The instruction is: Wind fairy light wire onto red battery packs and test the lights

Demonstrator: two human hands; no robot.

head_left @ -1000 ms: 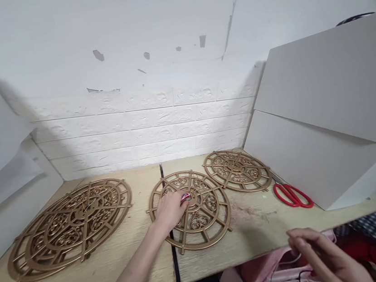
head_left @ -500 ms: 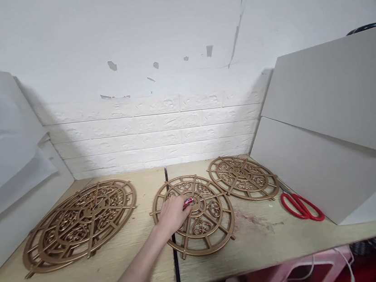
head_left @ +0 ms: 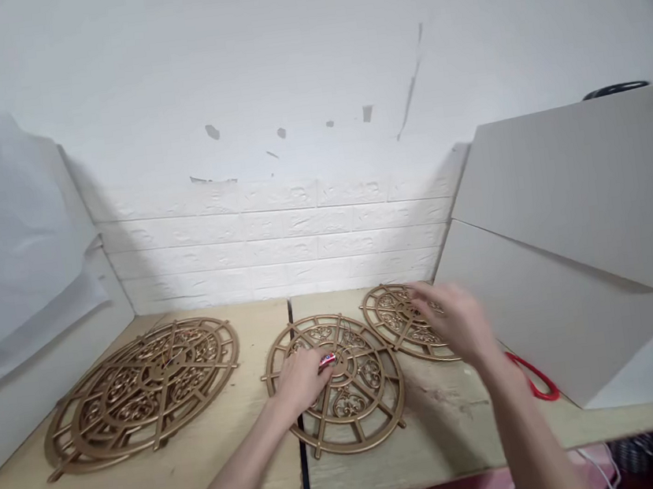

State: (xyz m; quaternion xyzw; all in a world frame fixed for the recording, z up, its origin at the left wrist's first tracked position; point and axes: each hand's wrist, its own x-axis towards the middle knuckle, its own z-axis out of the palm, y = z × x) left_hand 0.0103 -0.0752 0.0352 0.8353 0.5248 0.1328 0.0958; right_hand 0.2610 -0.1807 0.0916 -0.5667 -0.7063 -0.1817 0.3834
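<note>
In the head view, a small red-and-silver cylinder (head_left: 327,361) was pinched between the thumb and fingers of the left hand (head_left: 300,380), above the middle openwork disc (head_left: 342,364), beside its hub. The right hand (head_left: 455,320), blurred, was extended over the far right disc (head_left: 400,317); whether anything was pinched there, or the disc touched, could not be told. To the left, overlapping gold-coloured discs (head_left: 168,365) were laid on the wooden tabletop (head_left: 249,444), apart from both hands. By appearances, the handling was partway through: the middle disc was laid flat, while the cylinder was held in the fingers, not set down. Whether anything had been finished on the other discs could not be judged. A red loop handle (head_left: 548,383) was seen beyond the right forearm, near a white panel (head_left: 577,245).
</note>
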